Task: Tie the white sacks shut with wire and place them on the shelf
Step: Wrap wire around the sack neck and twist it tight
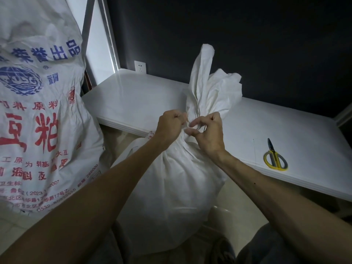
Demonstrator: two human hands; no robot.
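A white sack [171, 187] stood upright on the floor, its gathered neck rising straight up between both hands, with the left hand [170, 123] clenched, seemingly gripping the neck's left side, and the right hand [206, 130] pinching a thin dark wire [204, 128] at its right.

Seen as two arms and the lap only. Bare along the left forearm [114, 178] and the right forearm [276, 187], from wrist to frame edge, with uncovered left hand [169, 126] and right hand [207, 130]. Marked by one small dark spot [255, 183] on the upper side of the right forearm, partway up from the wrist. Clothed below in dark blue-grey trousers [266, 248], visible at both knees.
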